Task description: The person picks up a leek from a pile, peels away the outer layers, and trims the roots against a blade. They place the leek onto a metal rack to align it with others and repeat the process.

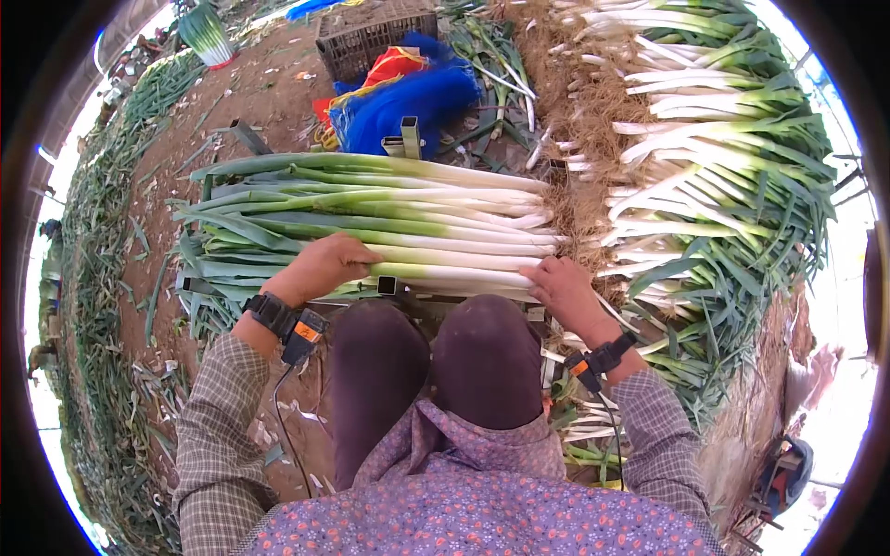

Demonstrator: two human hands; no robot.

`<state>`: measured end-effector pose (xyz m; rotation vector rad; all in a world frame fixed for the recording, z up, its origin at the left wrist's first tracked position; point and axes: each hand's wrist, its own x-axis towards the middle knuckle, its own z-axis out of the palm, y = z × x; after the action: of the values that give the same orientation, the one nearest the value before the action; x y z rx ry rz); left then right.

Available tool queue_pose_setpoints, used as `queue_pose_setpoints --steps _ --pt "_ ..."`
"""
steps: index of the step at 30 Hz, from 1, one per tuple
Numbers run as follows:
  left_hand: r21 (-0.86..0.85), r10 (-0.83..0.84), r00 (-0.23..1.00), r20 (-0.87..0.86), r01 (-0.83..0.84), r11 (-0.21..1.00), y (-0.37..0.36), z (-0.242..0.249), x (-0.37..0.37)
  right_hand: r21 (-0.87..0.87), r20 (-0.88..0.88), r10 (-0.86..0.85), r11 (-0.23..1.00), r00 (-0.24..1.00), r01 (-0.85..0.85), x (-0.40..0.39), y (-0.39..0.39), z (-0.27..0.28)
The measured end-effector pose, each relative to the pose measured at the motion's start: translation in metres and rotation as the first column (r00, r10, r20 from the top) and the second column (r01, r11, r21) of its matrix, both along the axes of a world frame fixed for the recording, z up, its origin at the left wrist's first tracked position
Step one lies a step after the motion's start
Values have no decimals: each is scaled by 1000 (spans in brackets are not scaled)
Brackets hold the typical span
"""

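Observation:
Several long leeks (445,218) lie side by side in front of my knees, green leaves to the left and white root ends to the right. My left hand (336,261) has its fingers closed on the nearest leek (445,273), where green turns to white. At that leek's white end, my right hand (559,287) grips it between thumb and fingers. Metal tube ends (389,285) stick out beside the leeks, near my knees, and a metal bracket (404,139) stands at their far side.
A big heap of leeks (705,176) fills the right side, roots toward the middle. Beyond the row lie blue netting (403,107) and a dark crate (375,42). A tied bundle (206,35) stands at the far left. Leaf scraps (102,315) cover the left ground.

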<state>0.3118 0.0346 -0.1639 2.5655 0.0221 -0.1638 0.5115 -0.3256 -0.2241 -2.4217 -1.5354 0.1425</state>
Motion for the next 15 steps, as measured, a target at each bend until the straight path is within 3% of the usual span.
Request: queue_pose_setpoints --steps 1,4,5,8,9,12,15 --pt "-14 17 1000 -19 -17 1000 -1 2 -1 -23 -48 -2 1000 999 1 3 0 3" --pt "-6 47 999 -14 -47 999 -3 2 0 118 -410 10 992 912 42 25 3 12" --pt "-5 31 999 -25 -31 999 -2 4 0 107 -456 -81 983 886 146 24 9 33" --pt "46 -20 1000 -23 21 999 -4 14 2 178 -434 -57 973 899 148 41 40 47" --pt "-56 66 987 -144 -75 996 -5 26 6 228 -375 -4 969 927 96 49 55 45" --pt "33 33 998 56 -34 999 30 38 18 230 -110 46 973 993 -19 78 103 32" --pt "336 96 987 129 -135 932 77 32 35 22 -40 -35 999 999 36 99 129 6"
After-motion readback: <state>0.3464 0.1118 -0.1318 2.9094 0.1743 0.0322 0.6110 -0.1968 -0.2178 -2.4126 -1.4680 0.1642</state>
